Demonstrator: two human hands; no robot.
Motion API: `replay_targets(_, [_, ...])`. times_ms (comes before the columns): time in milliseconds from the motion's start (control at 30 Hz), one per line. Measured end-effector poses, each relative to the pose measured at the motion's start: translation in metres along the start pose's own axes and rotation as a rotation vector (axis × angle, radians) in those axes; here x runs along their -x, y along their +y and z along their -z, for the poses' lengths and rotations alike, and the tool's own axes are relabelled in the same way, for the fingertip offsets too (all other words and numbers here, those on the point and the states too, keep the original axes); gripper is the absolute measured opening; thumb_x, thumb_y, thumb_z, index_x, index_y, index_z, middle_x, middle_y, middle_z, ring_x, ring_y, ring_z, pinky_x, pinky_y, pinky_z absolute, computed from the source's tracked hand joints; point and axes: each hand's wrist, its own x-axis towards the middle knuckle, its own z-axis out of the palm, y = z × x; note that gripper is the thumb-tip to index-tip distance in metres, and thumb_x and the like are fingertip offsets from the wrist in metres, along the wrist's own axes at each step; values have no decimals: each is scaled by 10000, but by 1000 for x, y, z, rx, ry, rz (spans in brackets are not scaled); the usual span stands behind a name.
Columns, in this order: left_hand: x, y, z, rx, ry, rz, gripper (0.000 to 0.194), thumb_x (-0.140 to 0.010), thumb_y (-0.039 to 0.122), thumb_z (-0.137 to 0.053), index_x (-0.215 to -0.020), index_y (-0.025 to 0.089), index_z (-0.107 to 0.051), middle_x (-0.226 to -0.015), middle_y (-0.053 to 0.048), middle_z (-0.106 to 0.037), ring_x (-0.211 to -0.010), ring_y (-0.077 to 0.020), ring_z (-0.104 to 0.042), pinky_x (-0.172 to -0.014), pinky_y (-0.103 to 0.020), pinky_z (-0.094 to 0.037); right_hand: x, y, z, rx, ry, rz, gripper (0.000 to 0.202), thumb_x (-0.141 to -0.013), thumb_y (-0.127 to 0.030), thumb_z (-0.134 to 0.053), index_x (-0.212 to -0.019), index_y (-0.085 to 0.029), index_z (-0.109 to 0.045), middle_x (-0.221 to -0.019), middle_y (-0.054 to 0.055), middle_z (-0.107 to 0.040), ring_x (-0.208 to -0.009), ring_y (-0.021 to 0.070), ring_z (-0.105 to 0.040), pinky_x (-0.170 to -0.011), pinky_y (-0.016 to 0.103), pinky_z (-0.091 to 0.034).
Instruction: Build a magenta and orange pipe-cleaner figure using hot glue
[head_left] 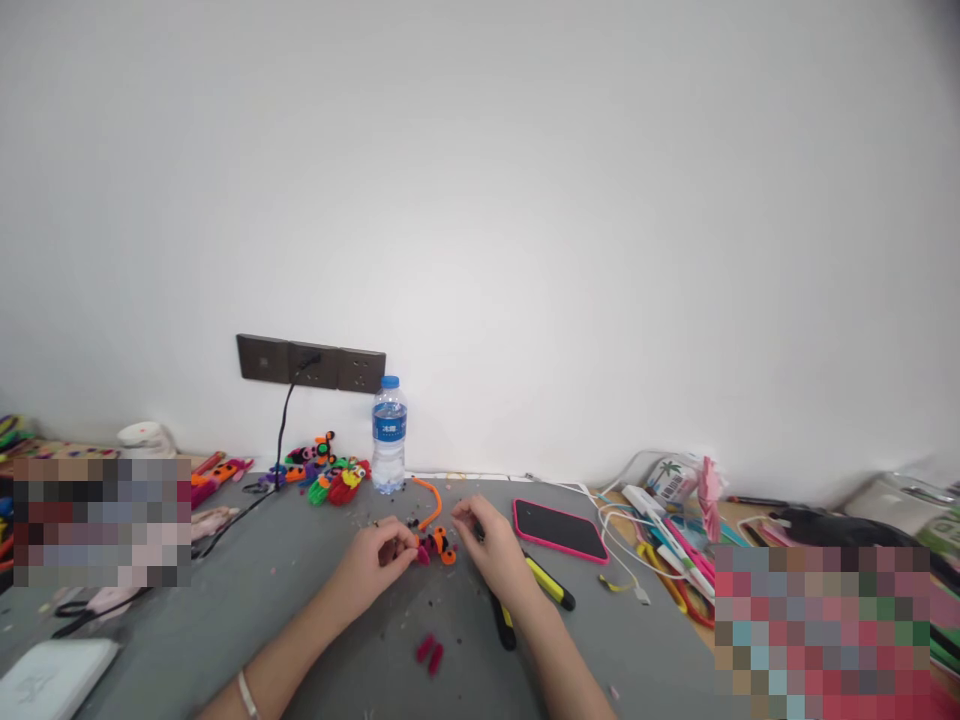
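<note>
My left hand (380, 562) is closed, its thumb and forefinger pinched at the magenta end of a small orange, black and magenta pipe-cleaner figure (442, 545). Just right of the figure, my right hand (489, 548) has its fingers curled together; whatever they hold, if anything, is too small to make out. An orange pipe cleaner (433, 500) curves up behind the figure. Two short magenta fuzzy pieces (430, 653) lie on the grey mat (300, 640) in front. Beneath my right forearm is a tool with yellow-and-black handles (553, 583), partly hidden.
A water bottle (389, 440) stands by the wall, beside finished-looking fuzzy figures (341, 480). To the right lie a pink-edged phone (561, 531), white cables (619, 550) and craft supplies. A black cord (279, 440) runs from the wall socket (311, 364). A white box (56, 680) sits front left.
</note>
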Motion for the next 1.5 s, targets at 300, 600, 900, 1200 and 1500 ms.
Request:
replay_targets(300, [5,7,-4,-151,-100,-118,128,-774,148,-540,-711,203,-637,-685,-1,-597,-637,-154,-553,-653,-257,-391,2,0,0,24,-69,14,165,-810,-73,-479,-855,-204,-568,-799,15,-583,-714,168,-535,-667,267,-416])
replay_targets(600, [7,8,-1,-107,-264,-106,106,-770,201,-598,-704,222,-678,-630,33,-631,-585,-135,-562,-959,-370,-341,3,1,-3,49,-76,16,240,-831,-55,-418,-920,-212,-575,-846,39,-611,-770,191,-562,-712,294,-434])
replay_targets(900, [4,6,-5,-180,-296,-16,110,-770,193,-631,-759,217,-738,-702,7,-672,-700,-156,-604,-957,-370,-336,4,11,-3,52,-69,-15,229,-832,-80,-437,-941,-208,-593,-850,38,-628,-770,188,-585,-718,285,-454])
replay_targets(1200, [4,5,-5,-248,-161,-101,232,-835,160,-519,-926,206,-727,-757,-35,-673,-782,-197,-599,-784,-309,-410,2,13,-3,62,-54,5,209,-848,-93,-435,-906,-201,-604,-827,39,-616,-729,182,-570,-688,279,-439])
replay_targets(1500, [14,23,-2,-333,-479,-289,270,-731,404,-725,-571,204,-639,-544,35,-602,-591,-132,-532,-689,-264,-372,3,12,-3,77,-50,-5,207,-849,-94,-440,-929,-202,-597,-816,33,-610,-727,179,-566,-665,270,-432])
